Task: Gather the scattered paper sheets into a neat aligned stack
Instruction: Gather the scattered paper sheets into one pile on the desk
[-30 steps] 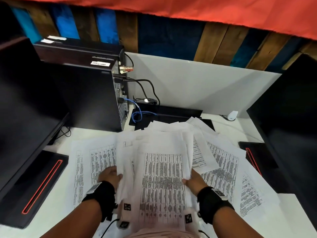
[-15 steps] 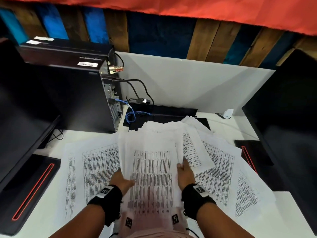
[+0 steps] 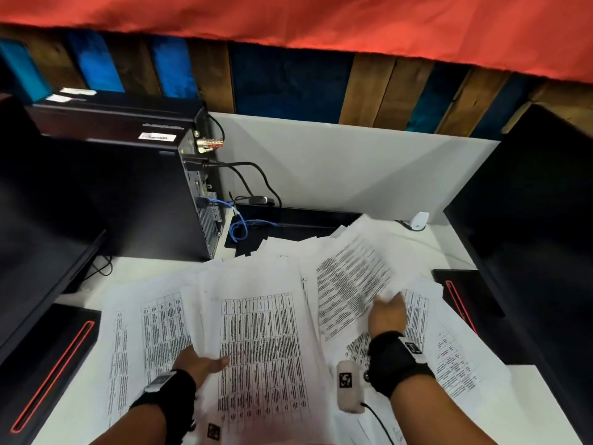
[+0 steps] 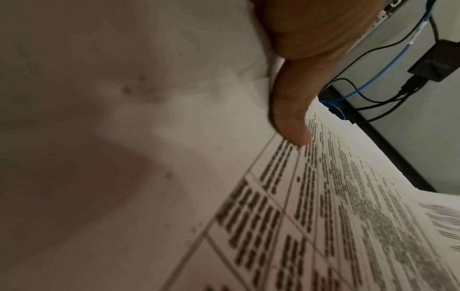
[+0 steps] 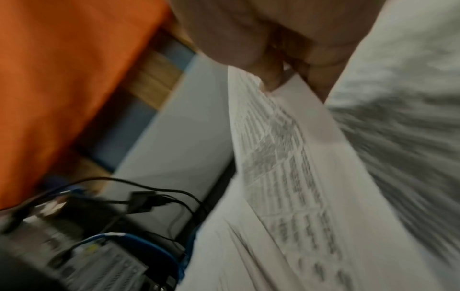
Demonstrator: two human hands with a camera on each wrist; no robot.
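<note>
Many white printed paper sheets lie fanned over the white desk (image 3: 80, 422). A gathered stack (image 3: 263, 354) sits at the centre in front of me. My left hand (image 3: 210, 362) holds the stack's left edge, thumb (image 4: 290, 122) on top of the top sheet (image 4: 323, 216), fingers hidden beneath. To the right, my right hand (image 3: 386, 300) pinches the edge of one loose sheet (image 3: 349, 284) and holds it tilted above the others. The right wrist view shows my right hand (image 5: 273, 84) with its fingertips closed on that sheet (image 5: 286, 157). More sheets (image 3: 455, 364) lie spread at the right.
A black computer tower (image 3: 128, 194) with cables (image 3: 244, 226) stands at the back left. Dark monitors flank the desk at the left (image 3: 38, 236) and right (image 3: 529, 236), each on a black base with a red stripe (image 3: 48, 364). A white partition (image 3: 337, 175) closes the back.
My right hand left the central stack's right edge, moved right and away, and lifted one loose sheet. My left hand stays at the stack's left edge.
</note>
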